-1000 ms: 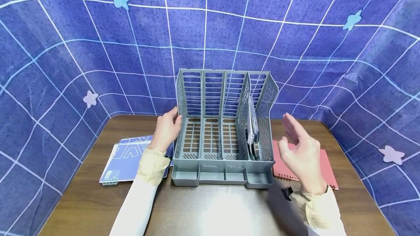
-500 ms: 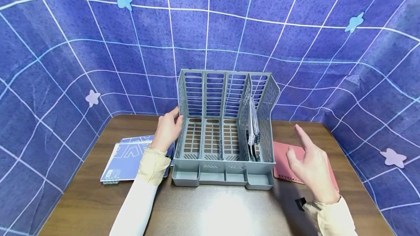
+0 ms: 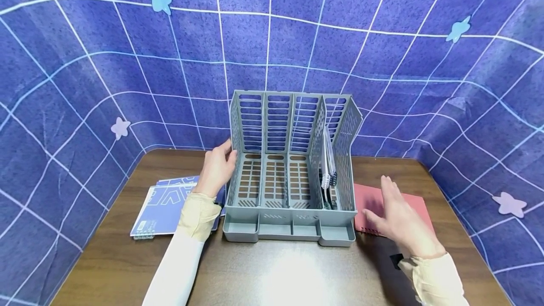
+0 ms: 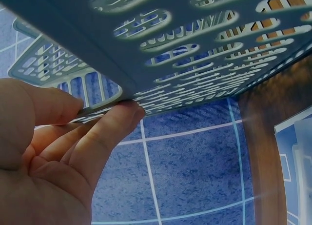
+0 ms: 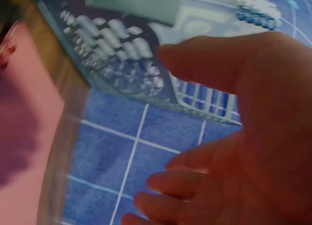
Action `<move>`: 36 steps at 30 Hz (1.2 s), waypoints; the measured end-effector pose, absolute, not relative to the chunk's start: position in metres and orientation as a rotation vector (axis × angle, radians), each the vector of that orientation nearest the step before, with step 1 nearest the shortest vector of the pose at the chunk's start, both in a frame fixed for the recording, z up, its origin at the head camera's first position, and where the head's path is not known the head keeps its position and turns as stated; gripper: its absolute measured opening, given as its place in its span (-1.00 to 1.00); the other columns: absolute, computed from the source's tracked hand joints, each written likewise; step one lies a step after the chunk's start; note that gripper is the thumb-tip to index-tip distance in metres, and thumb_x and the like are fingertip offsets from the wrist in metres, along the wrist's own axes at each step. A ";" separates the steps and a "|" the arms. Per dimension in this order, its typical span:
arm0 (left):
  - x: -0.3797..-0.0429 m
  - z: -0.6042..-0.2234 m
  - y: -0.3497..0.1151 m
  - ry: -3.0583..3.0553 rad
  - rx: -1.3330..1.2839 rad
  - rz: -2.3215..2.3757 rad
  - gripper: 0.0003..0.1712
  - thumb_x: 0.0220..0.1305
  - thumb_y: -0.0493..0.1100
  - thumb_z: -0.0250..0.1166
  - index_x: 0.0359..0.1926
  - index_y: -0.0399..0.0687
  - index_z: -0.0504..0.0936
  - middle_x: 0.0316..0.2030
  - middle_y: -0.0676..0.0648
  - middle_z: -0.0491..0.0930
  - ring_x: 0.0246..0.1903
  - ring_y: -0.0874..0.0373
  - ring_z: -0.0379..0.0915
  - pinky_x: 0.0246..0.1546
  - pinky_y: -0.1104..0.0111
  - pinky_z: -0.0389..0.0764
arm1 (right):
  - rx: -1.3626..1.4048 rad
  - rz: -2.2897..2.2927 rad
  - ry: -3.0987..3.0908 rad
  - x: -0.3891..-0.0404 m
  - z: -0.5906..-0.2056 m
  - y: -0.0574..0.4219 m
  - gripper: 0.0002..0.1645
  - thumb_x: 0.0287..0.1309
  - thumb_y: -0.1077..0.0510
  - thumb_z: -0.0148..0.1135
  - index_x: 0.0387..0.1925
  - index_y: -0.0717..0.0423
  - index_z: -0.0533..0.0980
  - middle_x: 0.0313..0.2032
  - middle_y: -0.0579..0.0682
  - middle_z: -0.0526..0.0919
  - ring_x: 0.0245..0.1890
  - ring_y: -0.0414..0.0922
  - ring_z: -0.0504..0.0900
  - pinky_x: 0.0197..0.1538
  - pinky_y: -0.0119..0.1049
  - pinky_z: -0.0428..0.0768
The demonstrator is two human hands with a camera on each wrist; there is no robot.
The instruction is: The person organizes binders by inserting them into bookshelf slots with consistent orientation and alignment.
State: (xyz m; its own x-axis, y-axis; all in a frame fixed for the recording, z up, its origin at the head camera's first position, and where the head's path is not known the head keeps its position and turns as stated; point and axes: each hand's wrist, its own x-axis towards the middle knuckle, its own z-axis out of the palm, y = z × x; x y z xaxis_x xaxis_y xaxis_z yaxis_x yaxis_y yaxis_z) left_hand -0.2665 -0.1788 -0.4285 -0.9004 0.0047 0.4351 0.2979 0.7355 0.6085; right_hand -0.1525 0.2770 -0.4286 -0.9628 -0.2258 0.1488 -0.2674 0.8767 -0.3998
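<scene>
A grey-green desk file organizer (image 3: 289, 212) with upright dividers stands mid-table. My left hand (image 3: 216, 169) pinches the front edge of its left side wall; the left wrist view has the thumb (image 4: 56, 105) on one face and fingers on the other. Two spiral notebooks (image 3: 327, 155) stand upright in the organizer's rightmost slot. My right hand (image 3: 399, 221) hovers over a red spiral notebook (image 3: 414, 204), thumb spread from the fingers, holding nothing. In the right wrist view the palm is bare, with the red notebook (image 5: 24, 137) at the left.
Blue spiral notebooks (image 3: 163, 211) lie overlapping on the wooden table (image 3: 114, 254), left of the organizer and partly hidden by my left arm. A blue cloth with white grid lines (image 3: 272, 37) hangs behind the table. Shallow trays (image 3: 240, 233) line the organizer's front.
My right hand has moved to the right and down, away from the organizer and over the red notebook, its fingers spreading. The left hand stays on the side wall.
</scene>
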 end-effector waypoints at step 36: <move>-0.266 -0.428 -0.176 -2.513 -0.239 -0.990 -0.72 0.39 -0.14 0.16 0.07 0.09 0.62 -0.25 -0.11 0.73 -0.39 -0.01 0.61 -0.31 0.03 0.62 | 0.461 0.355 -3.158 -0.165 -0.481 0.266 -0.43 -0.23 -0.05 0.57 -0.26 0.20 0.51 -0.44 0.04 0.48 -0.43 0.02 0.54 -0.32 -0.01 0.60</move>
